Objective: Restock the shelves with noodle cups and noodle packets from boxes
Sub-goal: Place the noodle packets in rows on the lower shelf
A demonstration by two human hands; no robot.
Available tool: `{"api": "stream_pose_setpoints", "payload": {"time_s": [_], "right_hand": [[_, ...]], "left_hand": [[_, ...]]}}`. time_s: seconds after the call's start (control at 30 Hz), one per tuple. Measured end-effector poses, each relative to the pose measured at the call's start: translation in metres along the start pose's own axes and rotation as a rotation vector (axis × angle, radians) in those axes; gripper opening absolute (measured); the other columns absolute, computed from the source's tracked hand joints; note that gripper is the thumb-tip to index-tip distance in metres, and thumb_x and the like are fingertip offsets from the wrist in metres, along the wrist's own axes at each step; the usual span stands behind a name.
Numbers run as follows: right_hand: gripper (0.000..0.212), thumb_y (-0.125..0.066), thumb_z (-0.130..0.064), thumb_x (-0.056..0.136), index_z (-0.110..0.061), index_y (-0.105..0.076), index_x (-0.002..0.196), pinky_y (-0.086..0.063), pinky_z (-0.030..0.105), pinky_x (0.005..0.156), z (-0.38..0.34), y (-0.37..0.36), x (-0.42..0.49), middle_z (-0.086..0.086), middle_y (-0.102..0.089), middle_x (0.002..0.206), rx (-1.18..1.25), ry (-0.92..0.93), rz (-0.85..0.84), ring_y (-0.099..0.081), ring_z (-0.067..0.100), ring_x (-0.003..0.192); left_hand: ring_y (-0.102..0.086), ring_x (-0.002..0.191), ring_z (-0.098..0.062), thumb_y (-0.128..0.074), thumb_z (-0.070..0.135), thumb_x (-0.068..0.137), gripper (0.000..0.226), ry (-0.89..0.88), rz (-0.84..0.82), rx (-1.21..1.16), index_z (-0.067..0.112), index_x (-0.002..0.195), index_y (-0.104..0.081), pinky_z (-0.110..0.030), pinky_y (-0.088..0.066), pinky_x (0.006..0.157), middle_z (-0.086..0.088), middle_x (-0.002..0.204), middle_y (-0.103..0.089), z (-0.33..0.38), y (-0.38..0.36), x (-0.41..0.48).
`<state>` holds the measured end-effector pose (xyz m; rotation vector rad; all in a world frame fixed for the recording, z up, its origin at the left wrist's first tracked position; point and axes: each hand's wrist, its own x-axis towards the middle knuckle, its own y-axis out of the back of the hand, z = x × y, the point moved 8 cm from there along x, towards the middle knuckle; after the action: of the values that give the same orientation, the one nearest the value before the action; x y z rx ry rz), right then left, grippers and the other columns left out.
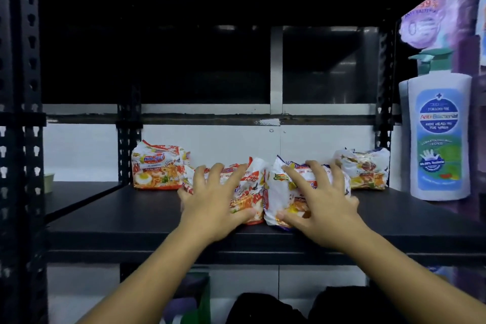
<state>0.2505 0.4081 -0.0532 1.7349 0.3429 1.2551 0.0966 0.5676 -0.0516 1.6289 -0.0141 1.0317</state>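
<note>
Now my left hand (210,200) grasps the orange pack (243,192), fingers spread over its top and thumb hooked under the near edge. My right hand (315,200) holds the purple pack (276,188) the same way. Both packs sit mid-shelf, tilted and touching each other, toward the front of the shelf (126,216).

As I judge it, the step is to seat these two in line with the ones behind. I should slide them back together, stand them upright with the printed faces toward me, and squeeze lightly, since the noodles inside would likely crack under a hard grip. The soft wrappers may crumple and tip, so I'd let go only once each one stands.

Farther out, an egg pack (155,168) stands upright at the far left, just behind my left fingers. Another pack (368,172) leans at the far right, close to my right fingertips, so that gap is tight. A pump bottle (439,139) stands at the right end, well clear. No box or cup shows.
</note>
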Motion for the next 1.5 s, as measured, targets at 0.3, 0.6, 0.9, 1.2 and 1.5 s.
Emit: {"api": "stream_pose_setpoints", "payload": {"time_s": [0.3,0.6,0.9,1.2,1.5], "right_hand": [[0.093,-0.059,-0.079,0.082,-0.066,0.006,0.147,-0.038,0.071,0.103,0.021,-0.053,0.066,-0.016,0.015,0.16,0.03,-0.069,-0.12,0.023,0.03,0.15],[0.092,-0.063,-0.074,0.082,-0.06,-0.005,0.152,-0.035,0.078,0.1,0.033,-0.081,0.101,-0.018,0.007,0.158,0.091,-0.035,-0.094,0.019,0.028,0.15],[0.092,-0.06,-0.076,0.082,-0.063,0.001,0.15,-0.037,0.076,0.1,0.036,-0.091,0.109,-0.016,0.009,0.16,0.061,-0.024,-0.06,0.019,0.028,0.15],[0.091,-0.058,-0.078,0.082,-0.064,0.002,0.15,-0.034,0.074,0.103,0.037,-0.091,0.109,-0.016,0.011,0.161,0.061,-0.019,-0.05,0.02,0.028,0.15],[0.091,-0.058,-0.078,0.082,-0.066,0.005,0.148,-0.035,0.073,0.102,0.037,-0.091,0.11,-0.017,0.011,0.161,0.066,-0.012,-0.036,0.02,0.027,0.151]], "left_hand": [[0.0,0.154,-0.031,-0.065,0.079,0.078,0.108,0.041,-0.219,0.018,0.052,0.153,0.008,-0.073,-0.027,0.111,0.007,0.166,-0.002,-0.023,-0.052,0.072],[-0.003,0.153,-0.033,-0.07,0.076,0.077,0.115,0.046,-0.249,0.059,0.05,0.156,0.01,-0.077,-0.026,0.109,0.002,0.166,-0.003,-0.049,-0.094,0.128],[-0.007,0.156,-0.037,-0.059,0.085,0.079,0.12,0.039,-0.277,0.242,0.04,0.159,0.018,-0.077,-0.003,0.117,-0.004,0.171,-0.001,-0.075,-0.115,0.166],[-0.008,0.156,-0.039,-0.057,0.085,0.079,0.12,0.044,-0.274,0.272,0.039,0.159,0.019,-0.074,-0.01,0.119,-0.009,0.171,-0.001,-0.089,-0.124,0.182],[-0.012,0.155,-0.041,-0.064,0.088,0.07,0.128,0.095,-0.278,0.258,0.041,0.159,0.015,-0.07,-0.017,0.119,-0.008,0.171,-0.004,-0.1,-0.125,0.193]]}}
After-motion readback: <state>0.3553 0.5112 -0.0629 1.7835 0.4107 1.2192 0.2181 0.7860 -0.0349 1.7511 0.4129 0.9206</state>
